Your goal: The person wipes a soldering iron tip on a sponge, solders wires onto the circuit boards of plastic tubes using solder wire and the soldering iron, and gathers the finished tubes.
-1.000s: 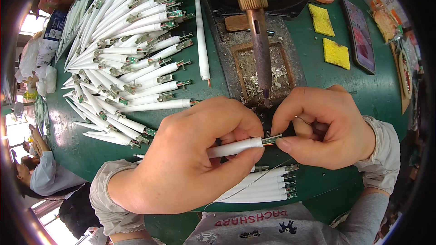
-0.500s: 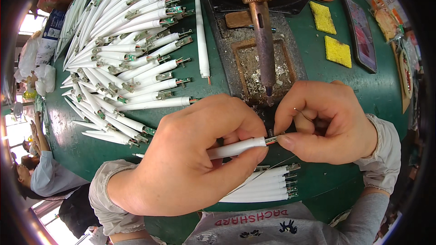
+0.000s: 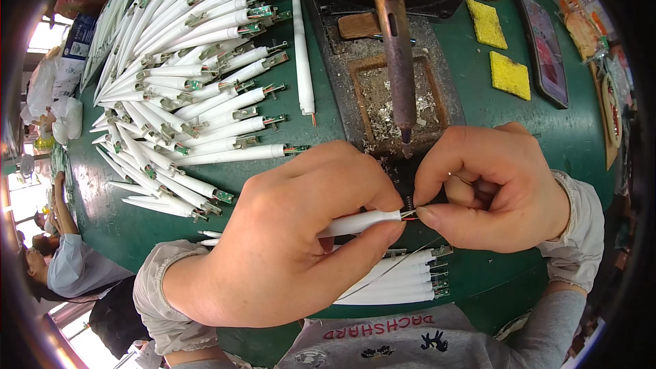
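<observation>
My left hand (image 3: 287, 246) grips a white pen-shaped tube (image 3: 359, 222) held level over the near edge of the green table (image 3: 478, 116). My right hand (image 3: 492, 191) pinches the small metal end piece with thin wires (image 3: 410, 213) at the tube's right tip. The two hands touch there. Just above them hangs the dark tip of a fixed soldering iron (image 3: 400, 61), over a dirty metal tray (image 3: 383, 106) with solder scraps.
A big heap of white tubes with small circuit ends (image 3: 184, 75) fills the table's left half. A short row of the same tubes (image 3: 403, 280) lies under my hands. Two yellow sponges (image 3: 509, 75) and a dark phone (image 3: 543, 48) lie at right. Another person (image 3: 61, 260) sits at lower left.
Both hands have shifted slightly; my right hand's fingers have closed in tighter on the tube's tip, just under the iron's point.
</observation>
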Available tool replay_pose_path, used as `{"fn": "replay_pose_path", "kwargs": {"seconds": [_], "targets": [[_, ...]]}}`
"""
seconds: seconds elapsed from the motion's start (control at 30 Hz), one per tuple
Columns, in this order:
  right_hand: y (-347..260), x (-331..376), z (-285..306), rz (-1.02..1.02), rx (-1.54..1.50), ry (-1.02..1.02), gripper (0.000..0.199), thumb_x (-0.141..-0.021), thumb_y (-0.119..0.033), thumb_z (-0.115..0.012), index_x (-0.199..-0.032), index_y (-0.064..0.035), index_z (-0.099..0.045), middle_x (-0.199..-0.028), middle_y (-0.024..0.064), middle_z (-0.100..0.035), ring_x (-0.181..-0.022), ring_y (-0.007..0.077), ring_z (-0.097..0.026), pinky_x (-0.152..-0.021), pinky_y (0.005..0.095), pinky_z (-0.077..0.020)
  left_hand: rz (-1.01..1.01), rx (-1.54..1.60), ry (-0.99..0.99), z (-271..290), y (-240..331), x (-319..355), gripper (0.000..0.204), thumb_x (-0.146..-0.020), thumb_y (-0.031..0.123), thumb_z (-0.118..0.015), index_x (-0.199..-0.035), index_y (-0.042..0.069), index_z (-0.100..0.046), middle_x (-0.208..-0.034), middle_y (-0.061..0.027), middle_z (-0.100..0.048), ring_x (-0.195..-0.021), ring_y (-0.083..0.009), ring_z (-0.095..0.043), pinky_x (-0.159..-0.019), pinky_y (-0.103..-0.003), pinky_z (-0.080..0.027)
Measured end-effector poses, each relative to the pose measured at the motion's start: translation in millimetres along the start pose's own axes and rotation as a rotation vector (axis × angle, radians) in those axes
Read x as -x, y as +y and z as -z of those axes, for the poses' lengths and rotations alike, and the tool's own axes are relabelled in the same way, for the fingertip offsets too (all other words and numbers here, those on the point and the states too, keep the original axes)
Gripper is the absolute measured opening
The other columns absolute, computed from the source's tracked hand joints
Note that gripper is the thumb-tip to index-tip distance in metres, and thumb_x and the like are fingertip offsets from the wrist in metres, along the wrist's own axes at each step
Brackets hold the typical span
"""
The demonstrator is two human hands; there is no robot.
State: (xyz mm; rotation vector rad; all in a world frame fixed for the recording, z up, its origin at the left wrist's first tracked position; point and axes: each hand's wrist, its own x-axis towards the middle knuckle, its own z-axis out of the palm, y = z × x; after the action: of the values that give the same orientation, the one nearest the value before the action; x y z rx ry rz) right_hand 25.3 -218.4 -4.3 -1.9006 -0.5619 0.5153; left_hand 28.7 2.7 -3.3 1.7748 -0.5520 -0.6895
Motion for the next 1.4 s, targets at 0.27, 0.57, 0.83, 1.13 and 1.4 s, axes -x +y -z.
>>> {"fn": "replay_pose_path", "kwargs": {"seconds": [0.27, 0.57, 0.83, 1.13, 1.4], "targets": [[1, -3, 2, 0.001, -0.117, -0.024, 0.012, -0.075, -0.003, -0.065, -0.082, -0.0015, -0.056, -0.05, -0.0044, -0.044, -0.041, 0.0009, -0.036, -0.04, 0.019, -0.0225, 0.109, 0.043, -0.038, 3, 6, -2, 0.017, -0.076, -0.005, -0.064, -0.092, -0.004, -0.058, -0.093, -0.0096, -0.054, -0.085, -0.0129, -0.055, -0.07, -0.022, -0.045], [-5, 0, 7, -0.224, -0.496, 0.148, 0.035, -0.088, -0.028, -0.055, -0.1, 0.0024, -0.044, -0.056, 0.0021, -0.048, -0.042, 0.0049, -0.044, -0.038, 0.0172, -0.0304, 0.371, 0.257, -0.007, 7, 14, -10, 0.015, -0.076, -0.004, -0.065, -0.086, -0.001, -0.055, -0.087, -0.0053, -0.056, -0.079, -0.0087, -0.052, -0.071, -0.022, -0.042], [-10, 4, 10, -0.065, -0.12, 0.123, 0.019, -0.084, -0.015, -0.06, -0.076, 0.0008, -0.053, -0.066, 0.003, -0.051, -0.049, 0.006, -0.046, -0.044, 0.0187, -0.0324, 0.325, 0.36, 0.06, 8, 11, -11, 0.015, -0.077, -0.002, -0.064, -0.089, 0.0, -0.054, -0.083, -0.0048, -0.058, -0.072, -0.007, -0.051, -0.066, -0.02, -0.041], [-7, 1, 4, 0.04, -0.022, 0.204, 0.009, -0.077, -0.004, -0.06, -0.072, -0.0002, -0.053, -0.064, 0.0017, -0.049, -0.052, 0.0053, -0.042, -0.047, 0.0205, -0.0311, 0.292, 0.424, 0.151, 10, 17, -16, 0.01, -0.079, 0.005, -0.059, -0.086, 0.001, -0.053, -0.074, -0.0041, -0.056, -0.057, -0.0057, -0.049, -0.046, -0.017, -0.034], [-7, -2, 0, 0.093, 0.079, 0.25, 0.009, -0.078, -0.003, -0.06, -0.074, 0.0003, -0.053, -0.064, 0.0018, -0.049, -0.052, 0.0052, -0.043, -0.047, 0.02, -0.032, 0.257, 0.454, 0.169, 10, 16, -16, 0.008, -0.08, 0.006, -0.057, -0.084, 0.001, -0.052, -0.074, -0.0055, -0.056, -0.057, -0.006, -0.05, -0.045, -0.016, -0.034]]}}
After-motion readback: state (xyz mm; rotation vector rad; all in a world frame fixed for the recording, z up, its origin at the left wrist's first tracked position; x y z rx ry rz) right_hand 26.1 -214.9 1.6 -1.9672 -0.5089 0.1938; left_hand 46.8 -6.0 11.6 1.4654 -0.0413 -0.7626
